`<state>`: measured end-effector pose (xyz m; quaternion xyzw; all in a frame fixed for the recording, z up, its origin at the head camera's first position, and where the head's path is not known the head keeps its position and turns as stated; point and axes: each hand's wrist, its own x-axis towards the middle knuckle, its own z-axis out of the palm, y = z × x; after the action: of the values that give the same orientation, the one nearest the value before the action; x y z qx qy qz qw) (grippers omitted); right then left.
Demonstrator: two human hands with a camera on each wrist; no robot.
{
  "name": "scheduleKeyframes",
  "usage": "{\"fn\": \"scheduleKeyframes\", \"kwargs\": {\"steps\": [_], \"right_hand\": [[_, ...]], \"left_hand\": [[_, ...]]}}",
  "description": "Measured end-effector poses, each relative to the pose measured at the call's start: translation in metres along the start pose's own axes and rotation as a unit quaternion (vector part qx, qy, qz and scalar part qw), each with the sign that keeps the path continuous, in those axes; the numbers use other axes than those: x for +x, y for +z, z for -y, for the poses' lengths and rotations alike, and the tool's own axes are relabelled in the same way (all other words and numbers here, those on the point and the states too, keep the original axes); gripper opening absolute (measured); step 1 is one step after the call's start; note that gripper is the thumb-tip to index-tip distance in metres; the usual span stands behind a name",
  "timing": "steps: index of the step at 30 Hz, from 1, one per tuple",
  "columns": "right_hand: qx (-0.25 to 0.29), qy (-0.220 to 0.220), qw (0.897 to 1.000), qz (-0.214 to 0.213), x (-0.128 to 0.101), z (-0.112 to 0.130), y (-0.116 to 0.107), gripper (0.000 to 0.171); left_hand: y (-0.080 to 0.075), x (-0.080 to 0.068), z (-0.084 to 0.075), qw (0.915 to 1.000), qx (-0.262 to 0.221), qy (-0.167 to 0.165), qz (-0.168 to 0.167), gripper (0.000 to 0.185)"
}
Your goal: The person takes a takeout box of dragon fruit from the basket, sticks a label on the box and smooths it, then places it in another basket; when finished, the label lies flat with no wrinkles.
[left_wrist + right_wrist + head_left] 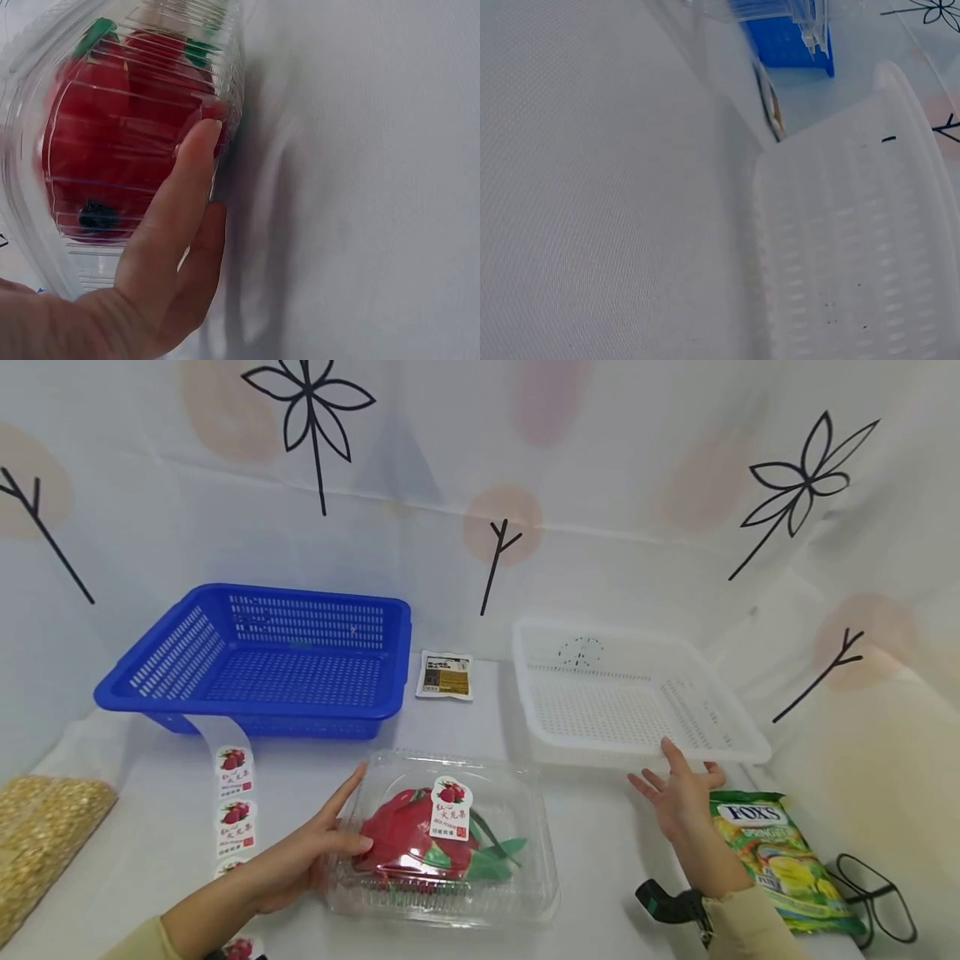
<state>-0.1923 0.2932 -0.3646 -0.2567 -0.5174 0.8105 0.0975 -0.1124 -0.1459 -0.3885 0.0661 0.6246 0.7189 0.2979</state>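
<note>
From your head cam, your left hand [311, 852] is resting against the left end of the clear clamshell box [442, 839] sitting on the white bench [600, 852] right in front of you, fingers straight and relaxed, thumb laid along the side, not really clutching anything. Inside the box there's a red dragon fruit [408, 839] with green tips, and the lid has a sticker [450, 808] with a little fruit picture and Chinese characters too small to make out. A strip of the same stickers [234, 802] trails down from the blue basket [262, 656] at back left. Your right hand [678, 802] hovers with fingers spread loose, grasping nothing, at the front rim of the white basket [637, 693]. Just beside that hand lies a green candy bag [780, 856] that reads "FOX'S", with black glasses [873, 893] next to it. A small black-and-yellow sachet [446, 675] sits between the two baskets, print unreadable, and a bag of yellowish grains [41, 835] is at the far left. Your left wrist cam shows two fingers [176, 217] flat against the ribbed clear plastic, red fruit right behind it. Your right wrist cam shows only the bench cloth, the white basket's perforated wall [855, 247] and a bit of the blue one; no fingers in that shot.
</note>
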Motion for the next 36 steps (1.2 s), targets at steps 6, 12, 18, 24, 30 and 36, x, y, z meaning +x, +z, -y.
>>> {"fn": "scheduleKeyframes", "kwargs": {"steps": [6,12,18,24,30,36], "right_hand": [[-0.006,-0.009,1.000,-0.010,0.000,-0.001,-0.002,0.087],[-0.005,-0.023,1.000,-0.009,0.000,-0.002,-0.003,0.085],[0.011,-0.047,0.999,-0.015,0.000,-0.003,-0.003,0.081],[0.000,-0.074,0.996,-0.056,-0.003,-0.005,0.002,0.092],[-0.009,-0.084,0.994,-0.072,-0.004,-0.005,0.003,0.106],[-0.021,-0.088,0.994,-0.064,-0.006,-0.006,0.001,0.110]], "left_hand": [[0.001,0.001,0.001,0.9994,-0.030,-0.013,0.008,0.083],[0.001,-0.004,-0.002,0.9966,-0.080,-0.011,0.015,0.082],[0.002,-0.009,-0.012,0.9972,-0.075,-0.003,0.002,0.084],[0.011,-0.013,-0.026,0.9970,-0.076,0.002,-0.012,0.083],[0.020,-0.012,-0.039,0.9959,-0.081,0.032,-0.024,0.084],[0.027,-0.005,-0.055,0.9963,-0.064,0.046,-0.033,0.083]]}}
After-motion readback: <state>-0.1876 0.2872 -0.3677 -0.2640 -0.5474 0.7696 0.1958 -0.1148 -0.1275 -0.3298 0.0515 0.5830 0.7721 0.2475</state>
